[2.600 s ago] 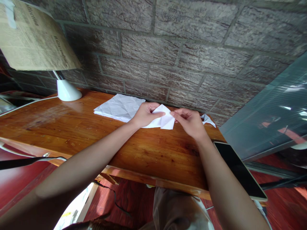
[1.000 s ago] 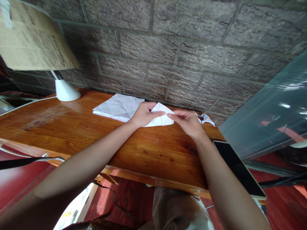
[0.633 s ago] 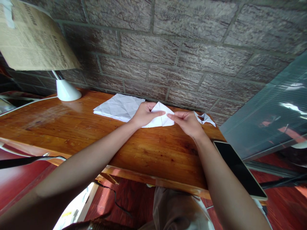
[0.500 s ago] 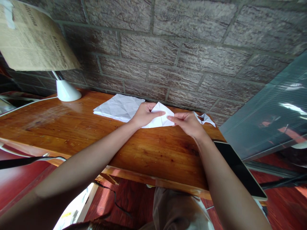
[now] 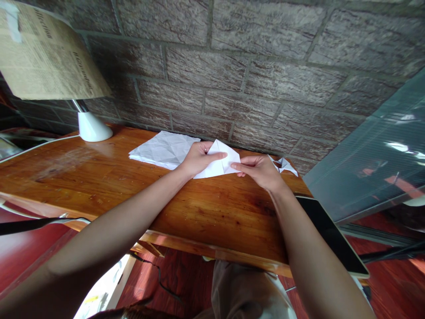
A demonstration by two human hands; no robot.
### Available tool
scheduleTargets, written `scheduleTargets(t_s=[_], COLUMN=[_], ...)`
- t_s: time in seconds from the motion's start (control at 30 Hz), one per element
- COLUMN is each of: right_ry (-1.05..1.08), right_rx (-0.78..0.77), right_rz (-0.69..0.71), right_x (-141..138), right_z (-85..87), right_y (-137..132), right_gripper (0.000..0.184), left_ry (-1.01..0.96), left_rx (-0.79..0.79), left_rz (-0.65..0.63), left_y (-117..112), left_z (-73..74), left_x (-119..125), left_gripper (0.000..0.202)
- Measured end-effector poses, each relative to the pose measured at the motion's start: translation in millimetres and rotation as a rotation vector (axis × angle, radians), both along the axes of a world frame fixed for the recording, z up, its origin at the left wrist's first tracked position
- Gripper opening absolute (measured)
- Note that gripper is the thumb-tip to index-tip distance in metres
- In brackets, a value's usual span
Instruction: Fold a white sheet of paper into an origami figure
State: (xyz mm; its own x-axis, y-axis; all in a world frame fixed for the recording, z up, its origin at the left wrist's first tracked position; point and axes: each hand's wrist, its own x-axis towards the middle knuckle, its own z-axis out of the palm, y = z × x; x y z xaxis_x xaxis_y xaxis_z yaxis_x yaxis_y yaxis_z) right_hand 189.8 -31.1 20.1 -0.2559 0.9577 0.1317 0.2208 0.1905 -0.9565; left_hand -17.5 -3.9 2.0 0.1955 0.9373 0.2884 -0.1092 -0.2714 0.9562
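Between my two hands is a folded sheet of white paper [image 5: 215, 167], with a peaked top and a crease down its middle. My left hand [image 5: 198, 158] grips its left side, thumb lying across the front and the other fingers behind it. At the right edge, my right hand [image 5: 257, 169] pinches the paper between thumb and fingers. A stack of creased white paper sheets [image 5: 162, 148] lies on the wooden table just left of my left hand. Beyond my right hand sits a small folded paper piece [image 5: 286, 166], partly hidden by that hand.
The wooden table [image 5: 212, 208] runs along a stone-block wall [image 5: 212, 79]. A lamp with a newsprint shade [image 5: 49, 57] and white base [image 5: 94, 127] stands at the left. A dark-screened tablet [image 5: 328, 230] lies at the right edge, near a translucent panel [image 5: 375, 146].
The folded paper has tilted slightly and shifted a little to the left. Both hands keep hold of it, with only small finger movements.
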Motion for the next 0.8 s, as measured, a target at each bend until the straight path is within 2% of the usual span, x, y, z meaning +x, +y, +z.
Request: scheduleTargets(t_s=[0.27,0.53,0.7,0.8], right_ry=[-0.003,0.041,0.065,0.084], right_rx=[0.096,0.110,0.033,-0.005], right_rz=[0.037,-0.069,-0.001,-0.007], right_x=[5.0,-3.7,-11.7,-13.1], right_z=[-4.4,-7.5,-14.2,-13.9], right_y=[3.5,2.5,2.3,1.0], right_gripper=[0.041,0.043,0.041,0.040], left_ry=[-0.053,-0.124,-0.136,-0.151], left_rx=[-0.004,-0.057,-0.040,-0.010], left_rz=[0.014,0.005,-0.063,-0.071], left_y=[-0.7,-2.6,-2.1,0.1], left_z=[3.0,4.2,-0.8,-4.4], left_x=[-0.9,1.9,5.5,7.0], left_gripper=[0.041,0.044,0.041,0.039])
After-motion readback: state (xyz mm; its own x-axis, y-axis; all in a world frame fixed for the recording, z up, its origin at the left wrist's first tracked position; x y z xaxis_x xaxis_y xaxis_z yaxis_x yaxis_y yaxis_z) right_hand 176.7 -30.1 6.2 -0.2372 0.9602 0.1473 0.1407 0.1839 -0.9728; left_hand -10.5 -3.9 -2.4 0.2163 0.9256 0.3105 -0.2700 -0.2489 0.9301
